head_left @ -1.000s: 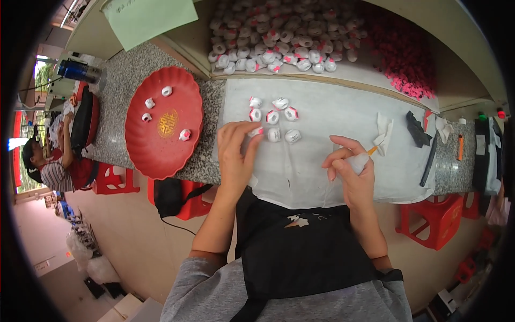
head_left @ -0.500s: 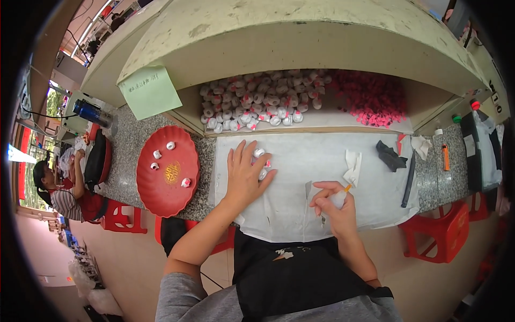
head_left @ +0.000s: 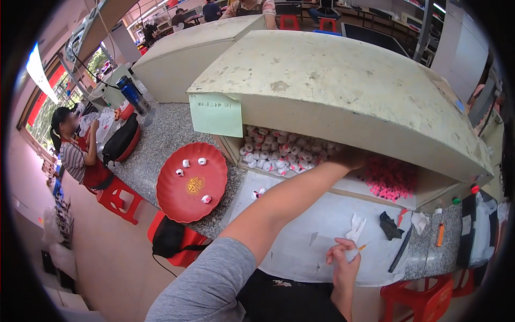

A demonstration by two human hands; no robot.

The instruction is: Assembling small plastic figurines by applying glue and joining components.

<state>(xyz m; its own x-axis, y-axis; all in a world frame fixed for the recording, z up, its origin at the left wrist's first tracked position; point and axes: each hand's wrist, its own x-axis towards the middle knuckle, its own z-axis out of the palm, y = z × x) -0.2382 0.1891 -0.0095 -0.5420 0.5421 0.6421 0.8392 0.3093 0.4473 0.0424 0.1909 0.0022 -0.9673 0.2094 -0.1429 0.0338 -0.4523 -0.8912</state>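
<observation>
One pale, yellow-tipped bottle (head_left: 352, 254) is clasped in the right hand (head_left: 343, 266); the left hand (head_left: 352, 158) reaches under the far shelf (head_left: 343, 72), its grip too shadowed to tell. Work looks partway: many rounded white pieces (head_left: 271, 154) bear pink patches, while loose pink bits (head_left: 391, 180) lie heaped to their right. Leftward, a scalloped red plate (head_left: 174, 199) holds four pieces, on speckled stone (head_left: 163, 129).

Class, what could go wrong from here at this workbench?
The bare left arm crosses above the white paper sheet and might sweep aside small round white-and-pink pieces lying on it.

The left grip, inside the shaded cream cabinet, could dislodge loose pieces from the white-and-pink heap.

The right grip holds a small whitish bottle with a thin yellow tip, which might mark the sheet.
</observation>
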